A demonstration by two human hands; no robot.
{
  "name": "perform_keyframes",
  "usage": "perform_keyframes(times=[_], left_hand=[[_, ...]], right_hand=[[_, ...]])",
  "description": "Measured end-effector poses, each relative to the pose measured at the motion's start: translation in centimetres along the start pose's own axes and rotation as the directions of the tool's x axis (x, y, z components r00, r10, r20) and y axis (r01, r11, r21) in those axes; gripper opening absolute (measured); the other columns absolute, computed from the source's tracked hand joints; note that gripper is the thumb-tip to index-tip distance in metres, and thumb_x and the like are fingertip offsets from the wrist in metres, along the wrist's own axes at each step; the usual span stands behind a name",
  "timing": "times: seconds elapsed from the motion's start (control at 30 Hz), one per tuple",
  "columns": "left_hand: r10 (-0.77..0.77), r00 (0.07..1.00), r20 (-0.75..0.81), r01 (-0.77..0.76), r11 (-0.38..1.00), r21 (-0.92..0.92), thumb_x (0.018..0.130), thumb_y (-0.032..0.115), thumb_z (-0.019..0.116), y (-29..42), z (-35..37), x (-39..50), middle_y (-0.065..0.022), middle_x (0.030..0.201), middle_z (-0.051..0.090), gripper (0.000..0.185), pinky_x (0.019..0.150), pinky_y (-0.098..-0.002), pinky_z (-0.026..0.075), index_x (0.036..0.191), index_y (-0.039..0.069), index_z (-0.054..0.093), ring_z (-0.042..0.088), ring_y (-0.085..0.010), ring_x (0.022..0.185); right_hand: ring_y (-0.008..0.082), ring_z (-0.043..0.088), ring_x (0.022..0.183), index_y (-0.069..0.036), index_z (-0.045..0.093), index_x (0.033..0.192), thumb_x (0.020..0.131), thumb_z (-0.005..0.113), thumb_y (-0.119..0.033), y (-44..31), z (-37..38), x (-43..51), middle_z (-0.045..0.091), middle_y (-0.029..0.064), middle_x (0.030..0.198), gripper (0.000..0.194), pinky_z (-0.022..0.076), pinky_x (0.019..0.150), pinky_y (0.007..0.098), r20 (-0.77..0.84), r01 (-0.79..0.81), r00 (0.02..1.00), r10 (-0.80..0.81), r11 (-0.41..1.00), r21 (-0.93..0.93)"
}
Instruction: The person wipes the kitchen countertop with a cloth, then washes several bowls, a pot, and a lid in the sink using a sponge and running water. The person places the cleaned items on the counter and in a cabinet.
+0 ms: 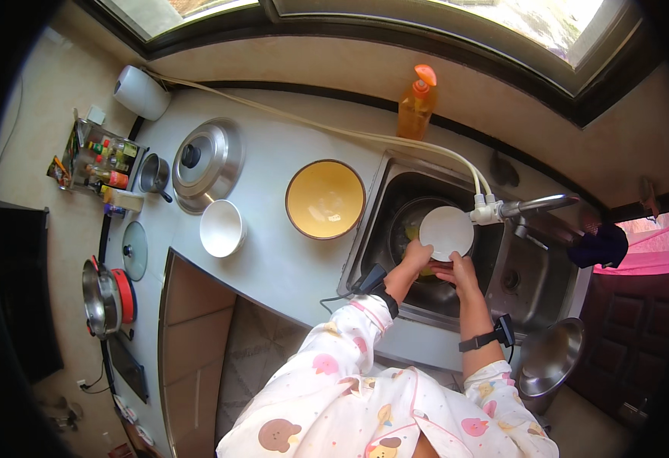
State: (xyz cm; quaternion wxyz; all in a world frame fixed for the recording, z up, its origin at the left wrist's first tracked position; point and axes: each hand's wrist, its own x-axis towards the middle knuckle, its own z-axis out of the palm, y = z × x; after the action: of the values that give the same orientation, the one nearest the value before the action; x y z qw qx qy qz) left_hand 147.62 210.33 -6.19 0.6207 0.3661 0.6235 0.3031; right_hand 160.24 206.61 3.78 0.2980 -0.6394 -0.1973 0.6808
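Over the left basin of a stainless steel double sink (368, 252), both my hands hold a small white dish (446, 232). My left hand (416, 259) grips its lower left edge, and my right hand (459, 275) grips its lower edge, with fingers beneath it. A round metal basin (396, 229) sits in the sink under the dish; something yellow-green shows in it, partly hidden by my hands. The faucet (534, 205) with a white fitting and pale hoses reaches to the dish's right side. Left of the sink, a large yellow bowl (326, 198) stands on the counter.
A white bowl (221, 229), a steel lid (208, 166) and a small saucepan (154, 173) stand further left. An orange pump bottle (417, 106) is behind the sink. A steel bowl (552, 358) is at the lower right. A glass lid (134, 251) and a steel pot (98, 297) are far left.
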Motion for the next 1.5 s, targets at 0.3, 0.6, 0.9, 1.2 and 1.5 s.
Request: perform_keyframes(times=[0.3,0.6,0.9,1.2,1.5], left_hand=[[-0.015,0.998,-0.061,0.017,0.999,0.039,0.074,0.01,0.069,3.3,0.7,-1.6,-0.0152,0.092,0.069,0.032,0.071,-0.0343,0.05,0.101,-0.006,0.064,0.066,-0.0225,0.085],[-0.158,0.987,-0.018,0.15,0.963,-0.224,0.081,0.016,0.068,1.6,0.4,-2.5,-0.0153,0.099,0.069,0.03,0.076,-0.0384,0.051,0.105,-0.002,0.064,0.067,-0.0299,0.093],[0.107,0.991,0.084,-0.135,0.717,0.684,0.079,0.031,0.069,3.4,-2.5,-9.0,-0.0121,0.126,0.055,0.058,0.101,-0.0498,0.037,0.129,0.011,0.049,0.048,-0.0314,0.122],[0.55,0.835,-0.007,-0.43,0.66,0.616,0.076,0.026,0.07,4.3,-6.8,-15.3,-0.013,0.137,0.045,0.074,0.106,-0.063,0.021,0.139,0.007,0.035,0.041,-0.0313,0.128],[0.713,0.7,-0.046,-0.661,0.67,0.338,0.081,0.004,0.057,5.8,-18.7,-18.8,-0.0172,0.128,0.052,0.056,0.097,-0.0454,0.041,0.134,0.005,0.039,0.051,-0.0366,0.116]], right_hand=[[0.027,0.069,0.063,0.001,0.027,0.135,0.089,0.038,-0.008,1.2,-1.4,-0.2,0.064,0.0221,0.096,0.048,0.0561,0.049,0.0296,-0.19,0.28,0.884,-0.428,0.809,-0.516],[0.0421,0.064,0.083,-0.009,0.028,0.14,0.086,0.047,-0.007,0.6,0.2,-4.7,0.063,0.0264,0.1,0.057,0.0499,0.074,0.0483,-0.255,0.188,0.793,-0.553,0.621,-0.761],[0.038,0.056,0.11,-0.008,0.035,0.141,0.081,0.06,-0.001,1.5,-0.5,-6.7,0.056,0.0196,0.125,0.065,0.0467,0.089,0.0407,-0.097,0.441,0.419,-0.903,0.296,-0.847],[0.0318,0.06,0.109,-0.005,0.046,0.133,0.082,0.065,-0.015,3.0,2.0,-8.3,0.059,0.015,0.123,0.055,0.0481,0.09,0.0358,-0.179,0.462,0.355,-0.917,0.339,-0.82],[0.0242,0.062,0.101,-0.005,0.055,0.119,0.085,0.064,-0.02,3.5,13.8,-10.1,0.064,0.0119,0.112,0.038,0.0483,0.087,0.032,-0.145,0.591,0.47,-0.871,0.433,-0.681]])
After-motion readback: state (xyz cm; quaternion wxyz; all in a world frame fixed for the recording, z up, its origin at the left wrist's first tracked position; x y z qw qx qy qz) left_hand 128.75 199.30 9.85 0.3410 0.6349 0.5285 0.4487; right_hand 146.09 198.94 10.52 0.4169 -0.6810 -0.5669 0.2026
